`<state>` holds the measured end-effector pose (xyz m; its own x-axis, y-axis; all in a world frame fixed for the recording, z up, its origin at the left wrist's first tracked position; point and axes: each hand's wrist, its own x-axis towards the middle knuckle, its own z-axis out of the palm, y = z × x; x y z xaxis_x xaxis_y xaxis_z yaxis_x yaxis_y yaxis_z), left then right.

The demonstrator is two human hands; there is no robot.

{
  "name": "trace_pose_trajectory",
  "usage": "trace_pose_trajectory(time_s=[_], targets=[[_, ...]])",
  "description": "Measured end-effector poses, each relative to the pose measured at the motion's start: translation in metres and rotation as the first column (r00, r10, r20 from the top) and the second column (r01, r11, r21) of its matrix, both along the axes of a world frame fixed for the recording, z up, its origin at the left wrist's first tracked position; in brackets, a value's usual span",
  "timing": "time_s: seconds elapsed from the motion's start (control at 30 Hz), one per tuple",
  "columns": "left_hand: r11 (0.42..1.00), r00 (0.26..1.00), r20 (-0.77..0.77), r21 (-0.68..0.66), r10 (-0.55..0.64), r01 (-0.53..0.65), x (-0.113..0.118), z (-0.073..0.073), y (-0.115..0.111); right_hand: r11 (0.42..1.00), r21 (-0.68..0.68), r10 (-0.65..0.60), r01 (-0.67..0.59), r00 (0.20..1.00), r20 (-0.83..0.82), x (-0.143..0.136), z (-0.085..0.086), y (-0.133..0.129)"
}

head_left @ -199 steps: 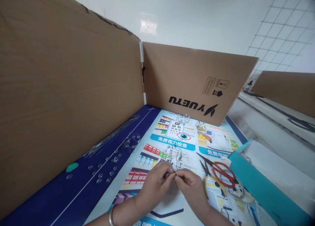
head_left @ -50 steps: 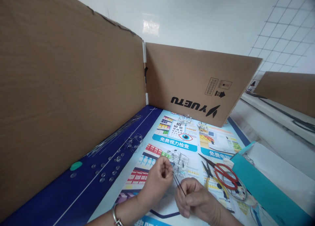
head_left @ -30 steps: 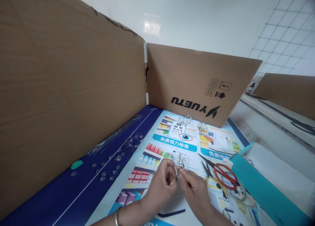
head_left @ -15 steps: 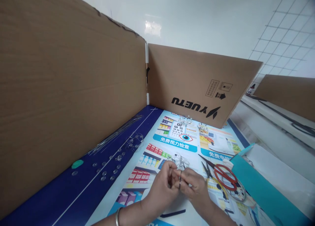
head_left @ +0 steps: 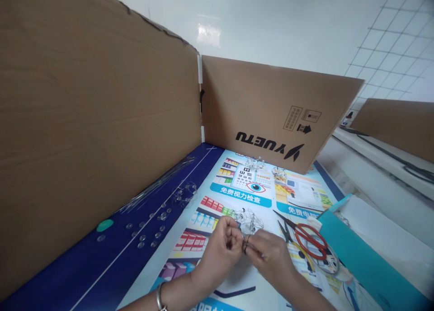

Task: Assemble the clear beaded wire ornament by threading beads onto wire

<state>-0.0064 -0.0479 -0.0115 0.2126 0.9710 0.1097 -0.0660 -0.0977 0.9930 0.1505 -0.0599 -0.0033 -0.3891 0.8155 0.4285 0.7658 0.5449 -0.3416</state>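
Observation:
Close together over the printed sheet [head_left: 237, 279], both of my hands work on a thin wire loop [head_left: 247, 242]. My left hand [head_left: 220, 247] is closed, thumb and forefinger pinching at the loop's left side. On the other side, my right hand [head_left: 271, 252] is closed with its fingertips on the same wire. Its exact ends are hidden by my fingers. Just beyond my fingertips lies a tangle of fine wire with clear pieces [head_left: 249, 219].
Red-handled scissors [head_left: 313, 243] and yellow-handled pliers [head_left: 301, 252] lie at right, beside a teal box [head_left: 366, 256]. Clear round beads [head_left: 158, 234], wire lengths [head_left: 152, 184] and a green disc [head_left: 105, 225] are at left. Cardboard panels [head_left: 271, 107] stand behind and left.
My hands have drawn slightly apart, and the right fingertips have shifted on the wire loop. The view has moved a little; the other things lie as before.

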Motion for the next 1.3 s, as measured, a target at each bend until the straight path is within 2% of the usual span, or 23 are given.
trace_pose_trajectory(time_s=[0.17,0.33,0.4,0.57,0.63,0.83,0.93,1.03,1.3], targets=[[0.993,0.991,-0.128,0.114,0.048,-0.034,-0.001,0.005,-0.005,0.990,0.137,-0.041,0.037,0.999,0.027,-0.008,-0.001,-0.006],[0.994,0.989,-0.119,0.085,0.085,-0.075,0.001,0.001,-0.003,0.973,0.233,0.005,0.001,1.000,-0.023,-0.011,-0.004,-0.006],[0.990,0.986,-0.141,0.124,0.090,-0.073,0.000,-0.001,-0.004,0.979,0.202,0.035,-0.023,0.998,-0.056,-0.010,-0.005,-0.005],[0.970,0.941,-0.321,0.240,0.104,-0.025,-0.005,0.001,-0.011,0.999,-0.008,0.046,-0.048,0.987,-0.154,-0.009,-0.008,-0.003],[0.969,0.927,-0.358,0.247,0.114,-0.024,-0.006,0.003,-0.012,0.999,-0.018,0.030,-0.034,0.987,-0.156,-0.009,-0.009,-0.002],[0.988,0.968,-0.223,0.132,0.113,-0.085,-0.002,0.005,-0.005,0.979,0.203,0.014,-0.019,1.000,0.028,-0.009,-0.009,-0.002],[0.983,0.951,-0.292,0.175,0.099,-0.049,-0.004,0.002,-0.003,0.960,0.277,0.005,-0.048,0.988,0.154,-0.008,-0.007,-0.004],[0.967,0.904,-0.422,0.253,0.072,0.041,-0.006,0.000,-0.003,0.953,0.292,0.026,-0.084,0.980,0.197,-0.006,-0.009,-0.004],[0.917,0.861,-0.504,0.374,0.075,0.139,-0.010,0.003,-0.002,0.976,0.216,0.003,-0.014,0.999,0.051,-0.004,-0.019,-0.005]])
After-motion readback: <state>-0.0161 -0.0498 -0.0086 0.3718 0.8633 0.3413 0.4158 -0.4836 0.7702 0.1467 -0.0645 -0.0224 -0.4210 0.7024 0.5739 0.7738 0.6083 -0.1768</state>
